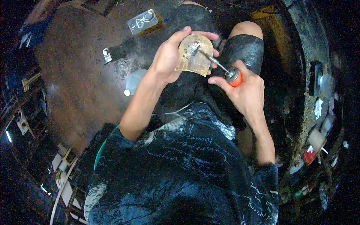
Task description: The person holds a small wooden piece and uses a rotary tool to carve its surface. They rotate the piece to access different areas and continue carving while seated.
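Observation:
My left hand [167,52] is palm up, thumb and fingers closed around a tan, flat piece [198,65] with a rounded top and a slightly hollowed lower edge. Dark marks and a small dark patch show in its middle. In my right hand [245,86] is a tool with a slim metal shaft [221,64] and an orange and grey body [235,77]. The shaft slants up and left, its tip at the dark patch; whether it touches cannot be made out. My right palm and fingers hide the rest of the tool.
A clear rectangular bottle [144,21] with yellowish contents lies on the brown floor [82,75]. Nearer are a dark tube with a whitish end [107,55] and a translucent white-capped bottle [135,80]. My knee [245,41] is beside the work; clutter lines the right edge.

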{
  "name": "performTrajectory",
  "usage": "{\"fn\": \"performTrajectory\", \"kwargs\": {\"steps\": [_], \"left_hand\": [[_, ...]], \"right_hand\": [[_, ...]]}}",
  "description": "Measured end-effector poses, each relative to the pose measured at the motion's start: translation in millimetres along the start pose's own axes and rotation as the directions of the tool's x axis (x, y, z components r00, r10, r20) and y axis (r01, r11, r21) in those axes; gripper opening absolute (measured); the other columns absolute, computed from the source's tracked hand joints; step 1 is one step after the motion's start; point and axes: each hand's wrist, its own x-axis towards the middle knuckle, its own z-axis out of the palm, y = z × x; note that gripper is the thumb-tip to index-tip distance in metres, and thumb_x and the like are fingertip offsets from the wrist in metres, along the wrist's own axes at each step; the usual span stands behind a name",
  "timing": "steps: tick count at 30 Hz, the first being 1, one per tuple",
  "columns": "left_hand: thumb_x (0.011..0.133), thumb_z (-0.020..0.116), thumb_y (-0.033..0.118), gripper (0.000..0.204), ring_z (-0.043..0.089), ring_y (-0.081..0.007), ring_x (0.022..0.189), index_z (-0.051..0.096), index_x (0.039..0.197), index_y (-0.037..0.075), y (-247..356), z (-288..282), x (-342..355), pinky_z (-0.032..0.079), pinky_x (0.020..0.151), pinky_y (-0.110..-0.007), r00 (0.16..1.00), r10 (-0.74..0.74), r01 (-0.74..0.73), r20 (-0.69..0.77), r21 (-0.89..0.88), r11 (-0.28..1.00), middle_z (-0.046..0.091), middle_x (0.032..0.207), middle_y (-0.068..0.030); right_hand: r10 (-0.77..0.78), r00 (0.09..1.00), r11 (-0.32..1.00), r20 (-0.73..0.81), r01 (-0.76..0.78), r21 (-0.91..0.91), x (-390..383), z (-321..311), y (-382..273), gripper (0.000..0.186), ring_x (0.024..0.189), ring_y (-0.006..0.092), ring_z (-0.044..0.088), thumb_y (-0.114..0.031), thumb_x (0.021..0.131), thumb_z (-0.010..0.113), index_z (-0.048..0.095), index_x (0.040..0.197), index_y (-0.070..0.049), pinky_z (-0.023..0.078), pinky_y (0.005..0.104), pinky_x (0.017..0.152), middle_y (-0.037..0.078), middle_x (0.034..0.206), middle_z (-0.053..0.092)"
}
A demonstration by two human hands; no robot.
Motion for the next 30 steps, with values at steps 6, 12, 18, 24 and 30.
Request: {"fn": "performTrajectory", "kwargs": {"steps": [6, 12, 18, 24, 30], "left_hand": [[0.115, 0.031, 0.057, 0.074, 0.079, -0.0352, 0.101, 0.058, 0.151, -0.001, -7.7, 2.1, 1.4, 0.065, 0.093, -0.046, 0.999, 0.038, -0.036, -0.012, 0.119, 0.992, 0.077, 0.118, -0.0223], [0.115, 0.029, 0.055, 0.073, 0.079, -0.0342, 0.101, 0.060, 0.150, -0.002, -7.5, 2.2, 1.2, 0.065, 0.093, -0.045, 1.000, 0.010, -0.010, 0.004, 0.130, 0.991, 0.078, 0.118, -0.0212], [0.117, 0.027, 0.050, 0.069, 0.079, -0.0344, 0.097, 0.065, 0.142, -0.001, -6.3, 6.5, 1.8, 0.064, 0.092, -0.046, 0.999, -0.008, 0.010, -0.033, 0.078, 0.997, 0.077, 0.113, -0.0231], [0.117, 0.027, 0.051, 0.069, 0.078, -0.0340, 0.100, 0.064, 0.144, 0.000, -6.3, 4.1, 2.5, 0.065, 0.092, -0.048, 0.999, -0.027, 0.028, -0.019, 0.048, 0.998, 0.077, 0.116, -0.0230], [0.116, 0.026, 0.057, 0.074, 0.078, -0.0339, 0.105, 0.056, 0.155, 0.002, -8.4, 1.0, 3.4, 0.065, 0.094, -0.046, 1.000, -0.013, 0.012, 0.008, 0.068, 0.998, 0.076, 0.123, -0.0196]], "right_hand": [[0.045, 0.998, 0.998, -0.032, -0.044, 0.042, 5.0, -0.6, -4.4, 0.068, 0.071, 0.0457, 0.072, -0.065, 0.079, 0.090, 0.068, 0.096, -0.003, 0.054, 0.0495, 0.063, 0.021, 0.070, 0.070], [0.011, 1.000, 0.999, -0.011, -0.010, 0.037, 6.5, 0.1, -5.7, 0.069, 0.069, 0.0455, 0.071, -0.065, 0.078, 0.090, 0.066, 0.093, -0.003, 0.054, 0.0498, 0.063, 0.020, 0.069, 0.068], [-0.024, 0.997, 0.999, 0.071, 0.022, 0.028, 4.7, -1.0, -6.3, 0.074, 0.072, 0.0452, 0.073, -0.072, 0.075, 0.087, 0.066, 0.095, -0.004, 0.057, 0.0526, 0.065, 0.020, 0.071, 0.070], [-0.086, 0.992, 0.995, 0.096, 0.090, -0.038, 0.4, 0.6, -2.8, 0.080, 0.078, 0.0464, 0.076, -0.080, 0.075, 0.082, 0.071, 0.103, -0.006, 0.061, 0.0556, 0.069, 0.022, 0.077, 0.075], [0.069, 0.998, 0.983, 0.010, -0.069, 0.172, 0.7, -5.4, -1.4, 0.076, 0.075, 0.0443, 0.074, -0.068, 0.077, 0.090, 0.071, 0.106, -0.001, 0.057, 0.0451, 0.070, 0.023, 0.076, 0.072]]}}
